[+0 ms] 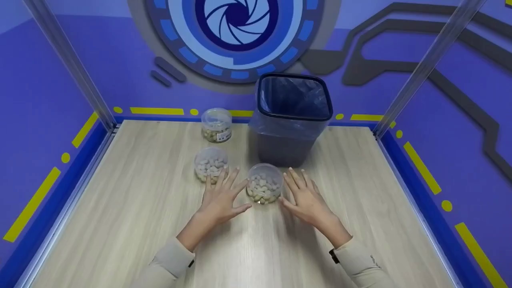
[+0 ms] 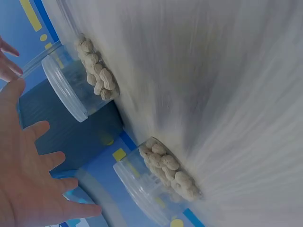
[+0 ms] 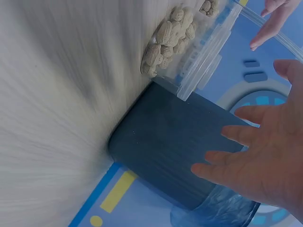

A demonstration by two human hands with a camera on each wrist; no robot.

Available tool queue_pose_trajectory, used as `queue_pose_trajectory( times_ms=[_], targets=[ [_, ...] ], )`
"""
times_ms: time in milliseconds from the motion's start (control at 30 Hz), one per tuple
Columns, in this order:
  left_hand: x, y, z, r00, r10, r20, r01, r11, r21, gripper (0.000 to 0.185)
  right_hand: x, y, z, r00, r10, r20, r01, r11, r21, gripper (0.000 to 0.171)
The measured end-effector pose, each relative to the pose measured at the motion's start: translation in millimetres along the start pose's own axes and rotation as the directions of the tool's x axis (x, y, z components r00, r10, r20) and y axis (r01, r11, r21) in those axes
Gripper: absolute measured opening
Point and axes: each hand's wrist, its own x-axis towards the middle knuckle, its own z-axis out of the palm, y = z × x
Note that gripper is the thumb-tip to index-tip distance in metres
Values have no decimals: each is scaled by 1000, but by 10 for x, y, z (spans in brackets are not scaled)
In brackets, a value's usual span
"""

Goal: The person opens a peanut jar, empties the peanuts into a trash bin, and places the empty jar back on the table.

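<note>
My left hand (image 1: pixel 219 202) hovers palm down with fingers spread, between two clear plastic jars of unshelled peanuts. Its fingertips overlap the rim of the left jar (image 1: pixel 211 162) in the head view. On the other side of the nearer jar (image 1: pixel 264 184) is my right hand (image 1: pixel 309 202), fingers also straight and apart. Neither hand holds anything. Both jars stand upright without lids, and peanuts (image 2: pixel 98 71) fill the lower part of the nearer one. From the right wrist, the right hand's fingers (image 3: pixel 236 135) appear in front of a dark bin.
A third clear jar (image 1: pixel 217 130), with a label and nut-like pieces inside, stands farther back. Right of it is the dark square bin (image 1: pixel 286 146) with a clear plastic liner over its rim. Blue printed panels (image 1: pixel 120 60) and metal posts (image 1: pixel 74 68) border the wooden table (image 1: pixel 132 192).
</note>
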Motion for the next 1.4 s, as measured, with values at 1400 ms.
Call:
queue_pose_trajectory(
  times_ms=[1400],
  targets=[
    [617,247,707,985,-171,-17,99,649,-754,116,-54,-53,95,999,39,-27,-37,996,83,64]
  ],
)
